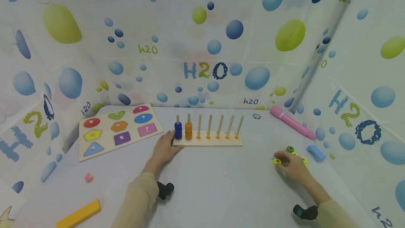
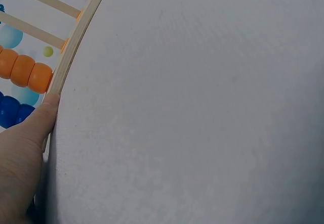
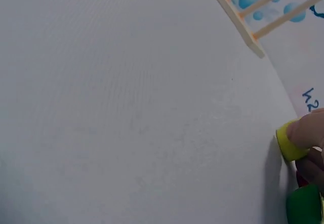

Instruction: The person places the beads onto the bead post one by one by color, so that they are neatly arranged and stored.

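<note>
Yellow wooden rings [image 1: 276, 162] lie in a small cluster with a green ring [image 1: 289, 149] at about four o'clock on the white worktop [image 1: 221, 185], and the right hand [image 1: 292, 166] rests over them, its fingertips pinching one yellow ring, which the right wrist view shows pressed between finger and worktop [image 3: 288, 142]. At the centre, toward twelve o'clock, stands a pale wooden peg rack [image 1: 209, 142] with seven upright dowels: the first dowel from the left carries a stack of blue rings [image 1: 178, 130], the second a stack of orange rings [image 1: 188, 131], and the remaining five show only small orange collars at their feet. The left hand [image 1: 164, 149] lies flat with relaxed fingers against the rack's left end, a fingertip touching the base edge [image 2: 48, 110]. At ten o'clock sits a wooden shape-puzzle board [image 1: 118, 129], each of its nine recesses filled with a coloured knobbed piece. A pink marker-like cylinder [image 1: 292, 122] lies at two o'clock, a light blue arch block [image 1: 315, 153] just beside the ring cluster, and a yellow wooden bar [image 1: 79, 214] at eight o'clock.
</note>
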Motion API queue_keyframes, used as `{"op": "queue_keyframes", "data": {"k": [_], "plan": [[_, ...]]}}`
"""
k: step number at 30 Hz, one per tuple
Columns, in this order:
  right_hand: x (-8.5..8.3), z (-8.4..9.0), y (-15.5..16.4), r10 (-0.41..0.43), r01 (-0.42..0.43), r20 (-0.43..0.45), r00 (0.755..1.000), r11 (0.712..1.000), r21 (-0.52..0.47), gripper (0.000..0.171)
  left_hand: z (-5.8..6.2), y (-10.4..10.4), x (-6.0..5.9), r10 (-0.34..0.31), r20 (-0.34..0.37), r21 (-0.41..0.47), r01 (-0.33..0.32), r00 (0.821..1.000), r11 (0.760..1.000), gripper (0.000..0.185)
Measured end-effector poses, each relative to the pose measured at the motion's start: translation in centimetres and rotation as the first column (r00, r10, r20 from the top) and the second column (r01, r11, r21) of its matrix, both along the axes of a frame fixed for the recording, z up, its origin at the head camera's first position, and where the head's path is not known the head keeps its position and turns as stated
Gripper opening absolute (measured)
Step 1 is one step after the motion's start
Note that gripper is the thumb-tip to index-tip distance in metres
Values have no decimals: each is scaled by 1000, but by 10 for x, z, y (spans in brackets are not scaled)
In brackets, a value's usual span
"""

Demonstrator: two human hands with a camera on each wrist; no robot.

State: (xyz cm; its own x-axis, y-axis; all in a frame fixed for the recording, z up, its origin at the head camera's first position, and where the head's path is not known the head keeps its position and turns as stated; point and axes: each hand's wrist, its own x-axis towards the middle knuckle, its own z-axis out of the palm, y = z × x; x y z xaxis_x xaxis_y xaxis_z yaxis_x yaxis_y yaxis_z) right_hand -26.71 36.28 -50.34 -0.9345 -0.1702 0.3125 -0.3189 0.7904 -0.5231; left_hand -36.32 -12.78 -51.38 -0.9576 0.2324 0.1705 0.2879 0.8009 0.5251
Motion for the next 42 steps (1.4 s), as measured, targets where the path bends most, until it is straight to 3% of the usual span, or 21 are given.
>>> {"op": "queue_keyframes", "data": {"k": [6, 14, 21, 31, 34, 42], "plan": [[-5, 0, -4, 25, -24, -34, 999, 998, 51, 34, 2, -1, 1, 4, 5, 5, -4, 1000, 1000, 77], [-23, 15, -40, 96, -98, -38, 995, 993, -64, 35, 3, 0, 1, 7, 23, 0, -7, 1000, 1000, 78], [-50, 33, -101, 206, -235, -196, 959, 962, -136, 36, 2, 0, 0, 11, 28, 4, -11, 1000, 1000, 78], [-79, 75, -192, 336, -380, -289, 896, 918, -111, 35, -3, -1, 0, 3, 25, 8, -3, 1000, 1000, 77], [-89, 88, -214, 357, -407, -314, 880, 907, -109, 34, -3, -1, 0, 0, 20, 10, -1, 1000, 1000, 77], [-115, 105, -249, 343, -402, -349, 872, 909, -109, 35, -2, -1, -1, 9, 25, 2, -9, 1000, 1000, 78]]}}
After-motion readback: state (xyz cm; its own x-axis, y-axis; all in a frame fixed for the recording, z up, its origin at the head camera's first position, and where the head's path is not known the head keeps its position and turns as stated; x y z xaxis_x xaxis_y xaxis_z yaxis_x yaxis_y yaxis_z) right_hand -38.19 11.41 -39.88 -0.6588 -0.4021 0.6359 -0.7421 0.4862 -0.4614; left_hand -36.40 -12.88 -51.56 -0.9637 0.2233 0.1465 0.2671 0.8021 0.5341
